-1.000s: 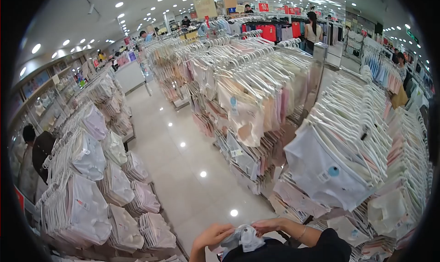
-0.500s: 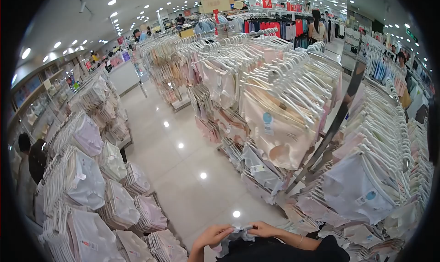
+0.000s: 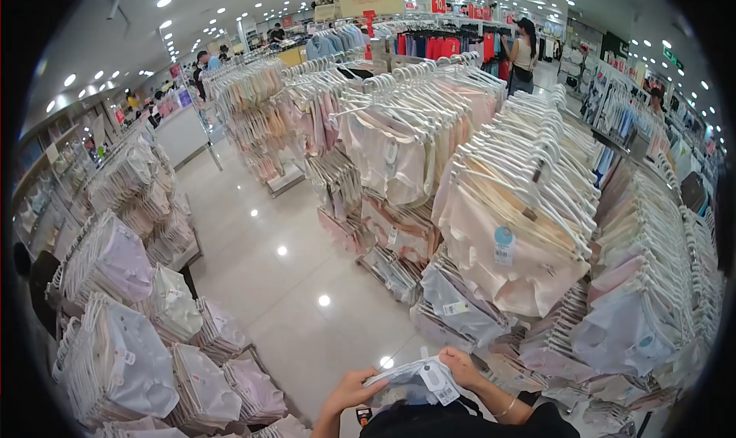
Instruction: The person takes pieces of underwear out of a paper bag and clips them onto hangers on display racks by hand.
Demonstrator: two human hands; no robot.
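Observation:
A pale grey-blue pair of underpants [image 3: 400, 377] is stretched by its waistband between my two hands, low in the head view. My left hand [image 3: 353, 390] is closed on one end of the band, my right hand [image 3: 461, 367] on the other. From the waistband beside my right hand hangs a white paper tag [image 3: 440, 384] with a barcode. The lower part of the garment is hidden by my dark clothing. An orange and black object [image 3: 363, 416], too small to name, shows below my left hand.
Racks of underwear on white hangers line both sides: peach underpants [image 3: 514, 238] and pale blue underpants [image 3: 625, 338] on the right, more underpants [image 3: 126, 357] on the left. A tiled floor aisle [image 3: 268, 284] runs between them. A person [image 3: 524, 54] stands near the far clothes.
The garment, bunched up before, is now spread between my hands, and its white tag shows. My right hand has risen and moved right. The view has shifted closer to the right-hand racks.

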